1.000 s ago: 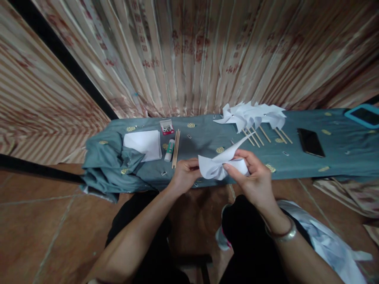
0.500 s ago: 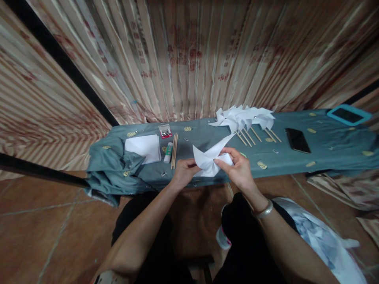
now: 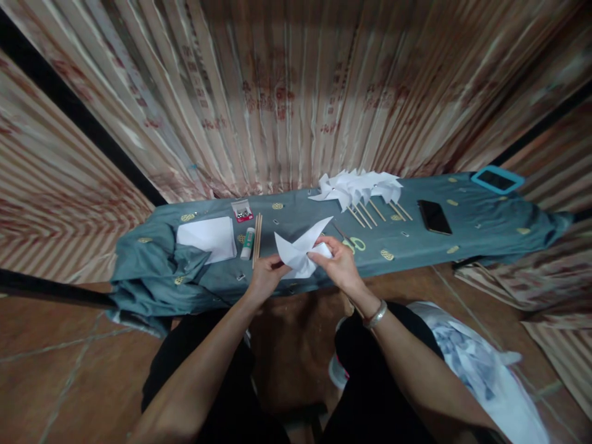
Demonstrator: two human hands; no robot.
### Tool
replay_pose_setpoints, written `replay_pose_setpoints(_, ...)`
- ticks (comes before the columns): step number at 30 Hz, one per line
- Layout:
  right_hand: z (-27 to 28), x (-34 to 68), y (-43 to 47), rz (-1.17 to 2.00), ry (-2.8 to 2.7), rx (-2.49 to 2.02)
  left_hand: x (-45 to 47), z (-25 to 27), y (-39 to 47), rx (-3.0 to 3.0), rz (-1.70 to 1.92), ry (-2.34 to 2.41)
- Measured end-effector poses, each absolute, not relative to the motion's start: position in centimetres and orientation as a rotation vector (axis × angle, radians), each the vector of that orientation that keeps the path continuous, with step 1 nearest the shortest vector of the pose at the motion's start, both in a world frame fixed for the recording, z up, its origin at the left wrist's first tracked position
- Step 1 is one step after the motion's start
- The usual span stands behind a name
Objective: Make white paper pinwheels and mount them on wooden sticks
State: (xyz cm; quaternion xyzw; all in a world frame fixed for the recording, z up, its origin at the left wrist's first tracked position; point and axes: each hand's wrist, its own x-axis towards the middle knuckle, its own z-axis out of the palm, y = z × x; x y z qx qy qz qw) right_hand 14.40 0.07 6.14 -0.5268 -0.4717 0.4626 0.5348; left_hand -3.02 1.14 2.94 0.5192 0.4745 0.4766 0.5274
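Observation:
Between my hands, just over the front edge of the cloth-covered table, is a white paper pinwheel (image 3: 298,251) with pointed blades. My left hand (image 3: 267,275) pinches its lower left side. With thumb and fingers, my right hand (image 3: 340,262) grips the right side, the thumb pressed near its centre. No stick shows on this pinwheel. Left of it lie several wooden sticks (image 3: 258,237) and a glue stick (image 3: 248,243). Scissors with green handles (image 3: 355,244) rest just behind my right hand.
Finished-looking pinwheels on sticks (image 3: 356,188) lie overlapped at the back. A small red box of pins (image 3: 242,211) and a stack of white paper (image 3: 208,237) are at left. A black phone (image 3: 433,217) and a blue-framed device (image 3: 498,179) lie right. A white plastic bag (image 3: 476,364) stands on the floor.
The whole view has shifted, so the table and hands appear further left. Both hands still hold the pinwheel in much the same grip. The scissors show more fully now.

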Motion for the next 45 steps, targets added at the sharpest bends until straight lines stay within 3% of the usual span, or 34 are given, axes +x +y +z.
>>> replay_pose_setpoints(20, 6.7, 17.8, 2.5, 1.111, -1.05, -1.248, -5.3, 3.5, 0.6, 1.594, 1.036, 1.228)
replay_pose_setpoints(45, 7.1, 18.3, 2.5, 1.184, -1.108, -1.259, -5.2, 3.6, 0.4, 1.583, 1.078, 1.19)
